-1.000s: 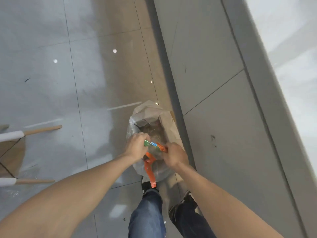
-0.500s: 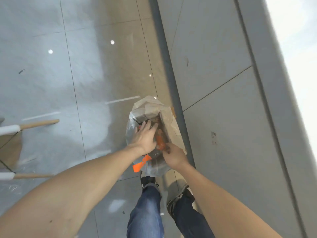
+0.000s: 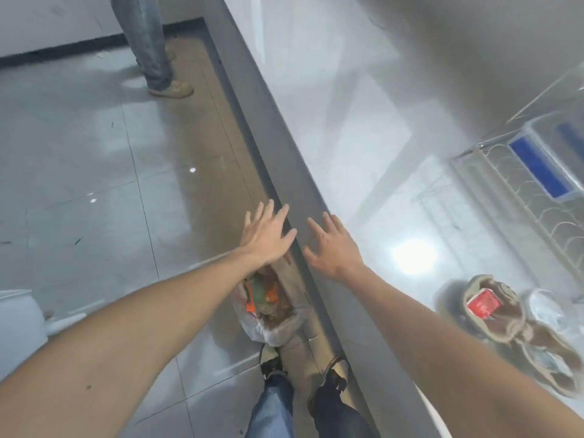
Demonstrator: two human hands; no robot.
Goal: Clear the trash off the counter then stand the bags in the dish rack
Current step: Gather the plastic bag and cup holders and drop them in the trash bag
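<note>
My left hand [image 3: 267, 237] and my right hand [image 3: 331, 246] hover empty with fingers spread, near the counter's grey front edge [image 3: 284, 172]. Below them on the floor stands the trash bag [image 3: 271, 314], with an orange and green wrapper on top of its contents. At the right of the white counter [image 3: 363, 137] stands a wire dish rack [image 3: 518, 197] holding a clear bag with a blue strip [image 3: 543, 165]. Near the front right lie a beige bag with a red carton inside [image 3: 486, 303] and crumpled clear plastic [image 3: 546, 311].
Another person's legs [image 3: 151, 45] stand on the grey tiled floor at the far end, beside the counter. A white chair part [image 3: 19, 324] shows at the left edge. My own feet [image 3: 303, 368] are right behind the trash bag.
Both hands let go of the orange and green wrapper inside the trash bag and rose, empty, to counter height. My view lifted from the floor to the counter.
</note>
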